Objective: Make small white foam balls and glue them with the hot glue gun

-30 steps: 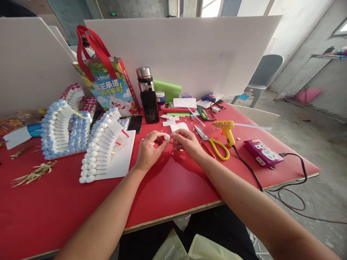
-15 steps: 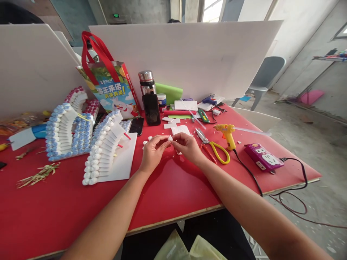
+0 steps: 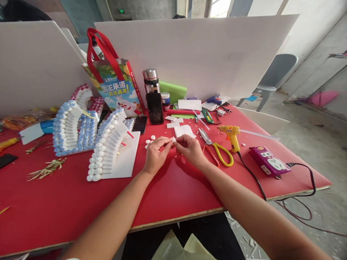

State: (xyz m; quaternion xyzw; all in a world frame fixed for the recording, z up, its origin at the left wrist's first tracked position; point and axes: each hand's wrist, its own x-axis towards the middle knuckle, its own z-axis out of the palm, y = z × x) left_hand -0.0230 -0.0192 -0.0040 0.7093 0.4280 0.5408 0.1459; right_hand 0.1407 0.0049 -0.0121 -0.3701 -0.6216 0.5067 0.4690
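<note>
Pale yellow-green garment [image 3: 170, 247] showing 2 pointed folds; black legwear [image 3: 221, 236]; 2 bare forearms [image 3: 123, 206].

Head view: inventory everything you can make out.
table: 1, red, foreground
held piece: 1, white, centre
rounded pieces: several, white, left of held piece
arched models: at least 3, white, blue-white, pink-white, left
bag: 1, multicoloured, back left
flask: 1, silver, beside bag
phones: 2, black, near flask
cutters: 1, red-yellow handles, centre right
glue gun: 1, yellow, right of cutters
power strip: 1, purple, table's right
chair: 1, grey, back right
boards: several, white, behind table
left hand, right hand: 1 each, bare, at held piece
</note>
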